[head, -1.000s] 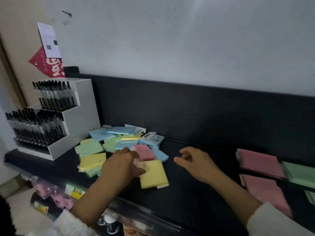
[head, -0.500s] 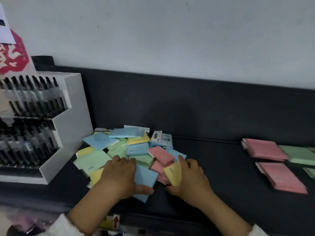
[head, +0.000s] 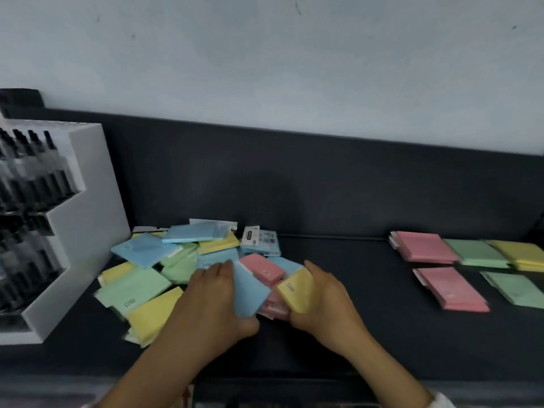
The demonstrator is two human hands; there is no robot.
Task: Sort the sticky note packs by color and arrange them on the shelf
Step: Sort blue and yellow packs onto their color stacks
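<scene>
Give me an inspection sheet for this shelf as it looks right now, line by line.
Surface: black shelf, bare between the pile and the sorted stacks.
Job's things: mixed pile of packs at left; pink stacks, green stacks and a yellow stack sorted at right.
Clutter: white pen display beside the pile, far left.
Hands: left hand grips a blue pack; right hand grips a yellow pack.
Cables: nothing seen.
Surroundings: dark back panel, pale wall above.

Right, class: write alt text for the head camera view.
A person's left hand holds a blue sticky note pack and the right hand a yellow pack, over a mixed pile on a black shelf. Color-sorted stacks lie to the right.
</scene>
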